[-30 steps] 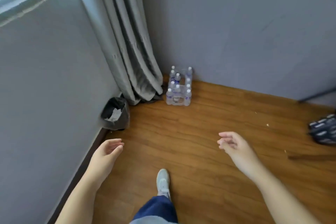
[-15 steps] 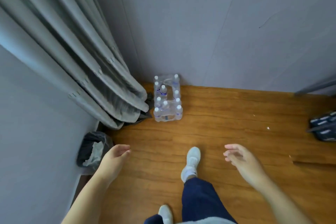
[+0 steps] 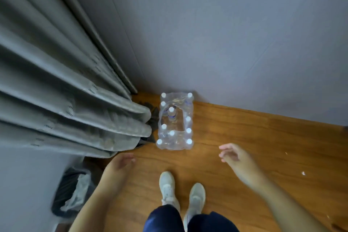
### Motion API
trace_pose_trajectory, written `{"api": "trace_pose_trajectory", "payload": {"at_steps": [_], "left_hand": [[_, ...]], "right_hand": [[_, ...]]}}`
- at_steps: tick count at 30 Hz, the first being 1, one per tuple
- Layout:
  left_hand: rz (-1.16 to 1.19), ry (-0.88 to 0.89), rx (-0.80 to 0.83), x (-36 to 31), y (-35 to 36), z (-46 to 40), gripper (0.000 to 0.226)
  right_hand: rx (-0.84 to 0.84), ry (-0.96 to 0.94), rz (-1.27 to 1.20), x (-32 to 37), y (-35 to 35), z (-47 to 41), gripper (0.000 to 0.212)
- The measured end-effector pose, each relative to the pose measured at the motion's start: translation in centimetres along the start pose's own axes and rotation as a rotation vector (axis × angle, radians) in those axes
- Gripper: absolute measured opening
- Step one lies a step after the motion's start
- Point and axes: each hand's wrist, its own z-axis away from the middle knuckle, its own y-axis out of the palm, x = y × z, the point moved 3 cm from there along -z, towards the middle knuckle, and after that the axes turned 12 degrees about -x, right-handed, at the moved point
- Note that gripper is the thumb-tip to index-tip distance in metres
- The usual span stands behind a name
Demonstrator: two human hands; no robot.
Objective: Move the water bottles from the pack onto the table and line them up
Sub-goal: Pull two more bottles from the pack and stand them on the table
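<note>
Wooden floor [image 3: 244,137]: warm brown planks with visible grain, lit from above, running up to the walls; a few small pale specks lie on it at the right.
Walls: plain grey painted wall [image 3: 226,34] at the back, meeting the floor in a straight line; another grey wall surface shows at lower left.
Curtain: one heavy grey fabric curtain [image 3: 66,100] in deep folds, hanging at the left, its hem reaching the floor just beside the pack.
Pack: one clear plastic shrink-wrapped pack of water bottles [image 3: 176,122], standing on the floor in the corner, its far end against the back wall, its left side near the curtain hem; the wrap is torn open on top.
Bottles: eleven white caps [image 3: 171,109] can be counted, all upright inside the wrap; gaps show in the middle of the pack.
Bin: one black waste bin with a clear crumpled liner [image 3: 75,192], on the floor at lower left, beside the left forearm.
Shoes: two pale grey trainers [image 3: 167,186], side by side, toes pointing at the pack, dark blue trouser legs above them.
Left hand [image 3: 120,165]: held over the floor short of the pack, fingers loosely curled, holding nothing.
Right hand [image 3: 235,158]: out to the right of the pack, apart from it, fingers relaxed and slightly spread, holding nothing.
</note>
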Motion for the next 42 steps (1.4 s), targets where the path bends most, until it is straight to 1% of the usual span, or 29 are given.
{"api": "trace_pose_trajectory", "payload": {"at_steps": [4,6,8,10,12,15,16,18,21,23,25,26,27,28,29,31,32,34,36,38,40,42], "left_hand": [[-0.071,0.131,0.036,-1.2,5.9,-8.0,0.017],[-0.055,0.164,0.054,-1.1,9.0,-12.2,0.012],[-0.086,0.211,0.034,-0.5,12.2,-16.5,0.014],[-0.17,0.285,0.011,0.9,15.5,-21.0,0.014],[-0.276,0.371,-0.009,2.7,18.7,-25.3,0.012],[-0.503,0.58,-0.029,5.0,23.2,-30.7,0.022],[-0.596,0.645,-0.04,5.6,24.3,-32.0,0.026],[-0.771,0.756,-0.059,6.8,26.3,-34.1,0.04],[-1.046,0.832,-0.054,8.6,28.1,-36.1,0.059],[-1.183,0.88,-0.053,9.6,29.0,-36.8,0.062],[-1.248,0.907,-0.047,10.1,29.7,-37.0,0.061],[-1.255,0.927,-0.049,10.5,30.1,-37.4,0.061],[-1.214,0.985,-0.078,10.8,30.3,-37.7,0.061],[-1.22,1.011,-0.069,11.0,30.4,-38.0,0.063],[-1.238,1.012,-0.032,11.0,30.5,-38.1,0.065],[-1.186,1.044,-0.046,10.9,30.9,-38.9,0.064],[-1.18,1.037,-0.065,10.7,30.9,-39.2,0.062],[-1.183,0.968,-0.013,10.0,30.4,-38.4,0.061],[-1.122,0.995,-0.105,10.4,30.1,-38.7,0.057],[-1.094,0.958,-0.128,9.6,29.4,-37.8,0.055],[-1.067,0.931,-0.127,8.5,28.4,-36.8,0.054],[-1.026,0.932,-0.132,6.9,26.9,-35.5,0.055]], "right_hand": [[0.01,-0.062,-0.001,1.1,5.1,-8.9,0.025],[0.012,-0.092,0.002,0.9,8.4,-13.6,0.024],[-0.002,-0.123,0.01,0.3,12.0,-18.4,0.021],[-0.028,-0.166,0.018,-0.3,15.6,-22.8,0.018],[-0.043,-0.213,0.045,-1.1,19.2,-27.2,0.018],[-0.09,-0.311,0.134,-2.3,24.3,-33.2,0.021],[-0.101,-0.345,0.167,-2.7,25.7,-34.8,0.022],[-0.108,-0.4,0.24,-3.2,28.4,-37.3,0.024],[-0.096,-0.454,0.375,-3.9,31.3,-39.9,0.039],[-0.088,-0.467,0.468,-4.3,32.6,-41.3,0.051],[-0.075,-0.458,0.536,-4.5,33.5,-42.6,0.055],[-0.071,-0.454,0.577,-4.4,33.8,-43.1,0.054],[-0.073,-0.458,0.622,-4.3,34.1,-43.5,0.054],[-0.078,-0.472,0.658,-4.2,34.3,-43.8,0.052],[-0.082,-0.493,0.678,-4.1,34.5,-43.9,0.05],[-0.09,-0.544,0.687,-4.2,34.8,-43.9,0.046],[-0.096,-0.566,0.683,-4.3,34.8,-43.8,0.044],[-0.108,-0.591,0.658,-4.3,34.6,-43.3,0.042],[-0.098,-0.576,0.658,-4.1,34.1,-42.7,0.044],[-0.08,-0.551,0.674,-3.8,33.2,-41.7,0.043],[-0.086,-0.526,0.675,-3.1,31.9,-40.3,0.038],[-0.099,-0.549,0.697,-2.1,30.5,-38.6,0.032]]}}
